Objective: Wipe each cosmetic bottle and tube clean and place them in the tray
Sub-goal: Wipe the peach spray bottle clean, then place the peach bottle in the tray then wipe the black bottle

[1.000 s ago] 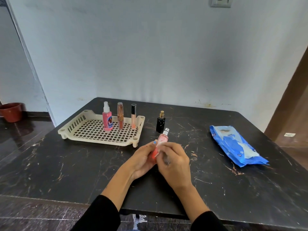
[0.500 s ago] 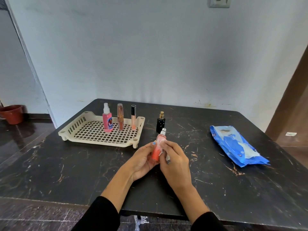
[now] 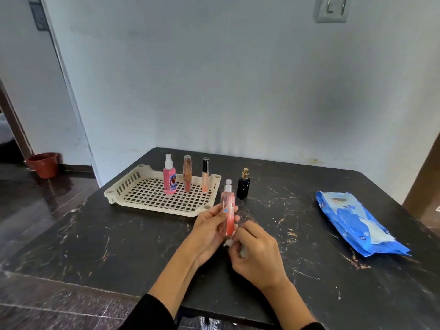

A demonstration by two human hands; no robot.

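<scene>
My left hand [image 3: 209, 231] grips a slim pink spray bottle [image 3: 228, 210] upright above the black table, thumb across its front. At the bottle's base my right hand [image 3: 256, 250] pinches a small white wipe [image 3: 229, 242], mostly hidden by the fingers. The cream tray [image 3: 142, 202] lies at the left and holds a pink spray bottle [image 3: 169, 178], a brown tube [image 3: 187, 175] and a peach gloss tube [image 3: 205, 175], all standing along its far side. A small black perfume bottle [image 3: 243, 185] stands on the table just right of the tray.
A blue wipes packet [image 3: 357, 222] lies on the right side of the table [image 3: 95, 234]. A red pot [image 3: 44, 164] sits on the floor at the far left. A wall runs behind the table.
The pink bottle has been raised from a tilt to upright in my left hand. My right hand with the wipe has slid down from the bottle's middle to its base.
</scene>
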